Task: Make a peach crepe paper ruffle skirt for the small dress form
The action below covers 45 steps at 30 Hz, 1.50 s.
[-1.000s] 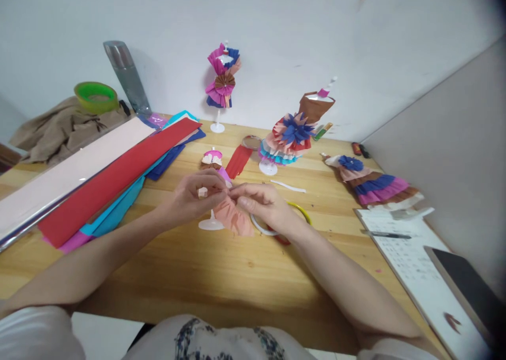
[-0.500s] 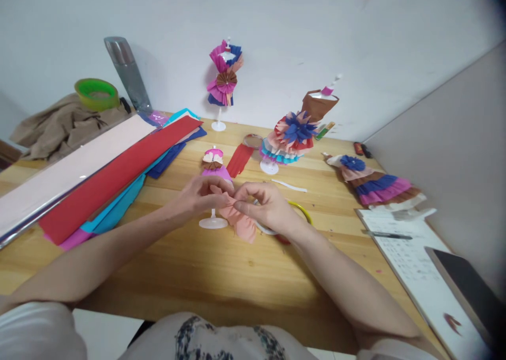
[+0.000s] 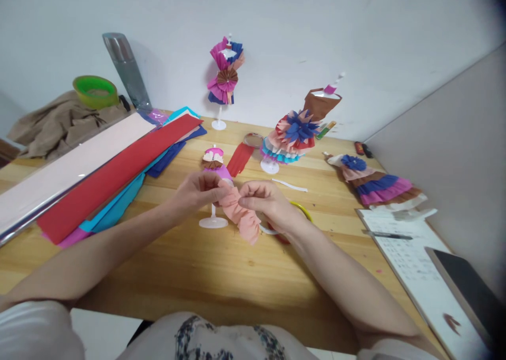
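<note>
A ruffled strip of peach crepe paper [image 3: 244,216] hangs between my two hands above the table. My left hand [image 3: 203,187] pinches its upper end between thumb and fingers. Along its right edge, my right hand [image 3: 264,201] grips the gathered paper, fingers closed. Just behind my left hand stands a small mannequin stand [image 3: 213,162] with a pink, white and brown top; its lower part is partly hidden, and its round white base [image 3: 213,222] shows below the hand. Beneath my right hand, a yellow-rimmed tape roll [image 3: 303,210] is partly covered.
Crepe paper sheets [image 3: 118,178] lie at left, beside a grey bottle [image 3: 128,73] and green tape roll [image 3: 95,92]. Dressed mannequins [image 3: 223,80] stand behind, one with a blue flower [image 3: 301,126]. Red paper [image 3: 240,158] lies mid-table; a whiteboard [image 3: 395,254] with a pen is at right.
My hands have drawn slightly apart, and more of the ruffled peach strip shows between them. Its lower end has shifted a little to the right.
</note>
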### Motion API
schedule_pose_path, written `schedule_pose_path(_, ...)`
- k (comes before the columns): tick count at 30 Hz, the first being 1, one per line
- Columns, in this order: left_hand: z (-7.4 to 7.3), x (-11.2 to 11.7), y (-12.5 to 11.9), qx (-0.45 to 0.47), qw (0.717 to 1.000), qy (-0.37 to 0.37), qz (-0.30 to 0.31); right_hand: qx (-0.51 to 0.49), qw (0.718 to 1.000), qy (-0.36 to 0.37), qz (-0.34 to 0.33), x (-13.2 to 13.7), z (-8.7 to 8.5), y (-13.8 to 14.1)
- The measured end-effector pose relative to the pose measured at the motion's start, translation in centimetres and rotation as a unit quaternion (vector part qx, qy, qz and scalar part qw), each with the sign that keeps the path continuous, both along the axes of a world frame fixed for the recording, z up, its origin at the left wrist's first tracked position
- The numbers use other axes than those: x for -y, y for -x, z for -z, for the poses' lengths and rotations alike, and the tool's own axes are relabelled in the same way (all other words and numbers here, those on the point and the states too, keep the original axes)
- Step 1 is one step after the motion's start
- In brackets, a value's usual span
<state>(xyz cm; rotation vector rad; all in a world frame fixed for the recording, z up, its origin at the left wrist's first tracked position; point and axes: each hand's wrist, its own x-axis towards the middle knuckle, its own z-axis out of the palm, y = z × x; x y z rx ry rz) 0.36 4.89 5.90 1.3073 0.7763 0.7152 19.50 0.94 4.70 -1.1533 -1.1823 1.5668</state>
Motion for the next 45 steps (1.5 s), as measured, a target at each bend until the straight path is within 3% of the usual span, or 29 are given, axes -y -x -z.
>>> schedule_pose_path(4,0.4,-0.1,-0.1,0.042,0.996,0.073,0.011,-0.065,0.997,0.027,-0.001,-0.1,0.0,0.0)
schedule_pose_path(9,0.3,0.1,0.1,0.057,0.996,0.067,-0.016,-0.092,0.995,0.043,-0.013,-0.1,0.1,0.0)
schedule_pose_path(14,0.3,0.0,-0.1,0.067,0.985,0.158,-0.009,-0.108,0.993,0.047,-0.018,-0.1,0.4,0.1)
schedule_pose_path(19,0.9,-0.2,0.0,0.041,0.99,0.124,0.057,-0.12,0.99,0.079,-0.007,-0.2,0.3,0.1)
schedule_pose_path(23,0.8,0.1,0.0,0.018,0.994,0.097,0.049,-0.111,0.991,0.069,-0.001,-0.2,0.4,0.1)
schedule_pose_path(30,0.5,0.3,-0.1,0.083,0.975,0.204,0.034,-0.064,0.997,0.034,0.023,-0.3,0.9,0.2)
schedule_pose_path(36,0.6,0.6,-0.2,0.067,0.985,0.151,0.047,-0.091,0.994,0.03,0.048,-0.3,0.5,0.3)
schedule_pose_path(45,0.3,0.8,-0.4,0.048,0.995,0.087,0.007,-0.129,0.989,0.049,0.059,-0.5,0.6,0.3)
